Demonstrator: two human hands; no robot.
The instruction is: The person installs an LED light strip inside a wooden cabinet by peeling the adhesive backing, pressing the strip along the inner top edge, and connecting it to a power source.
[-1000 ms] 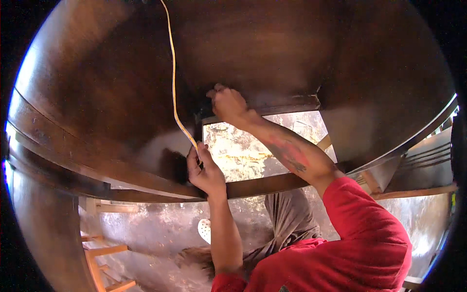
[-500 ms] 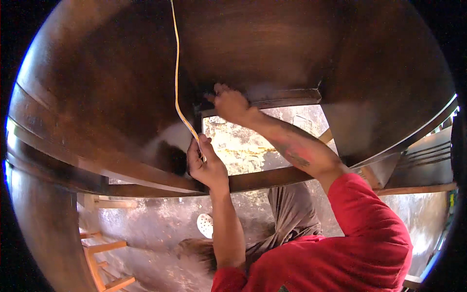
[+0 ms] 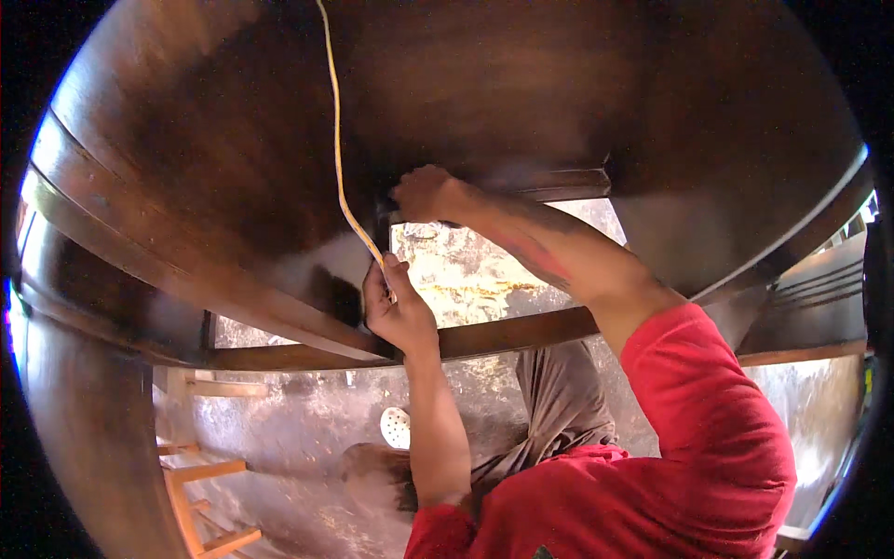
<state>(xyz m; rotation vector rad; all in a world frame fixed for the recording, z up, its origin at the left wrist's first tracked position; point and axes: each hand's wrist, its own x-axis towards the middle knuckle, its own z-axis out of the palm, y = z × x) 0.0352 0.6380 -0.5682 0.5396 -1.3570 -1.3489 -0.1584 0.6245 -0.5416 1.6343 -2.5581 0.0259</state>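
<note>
A thin yellow-and-white cord (image 3: 335, 130) hangs down the dark curved wooden panel (image 3: 494, 84). My left hand (image 3: 396, 303) has its fingers closed round the cord’s lower part, just left of a lit rectangular opening (image 3: 447, 279). My right hand (image 3: 419, 196) is higher, against the dark wood at the opening’s upper left corner. Its fingers are curled and turned away, so what they hold, if anything, is hidden. A wooden rail (image 3: 503, 335) runs along the opening’s near edge, below both hands.
A curved dark band of wood (image 3: 251, 312) crosses the left. A slatted wooden piece (image 3: 805, 326) is at the right. An orange wooden frame (image 3: 214, 470) stands at lower left on the mottled floor (image 3: 289, 429), near a white perforated shoe (image 3: 395, 428) beside my bent legs.
My right hand has turned and its fingers have curled further. My right forearm and elbow shifted to the right. My left hand, still on the cord, moved slightly up.
</note>
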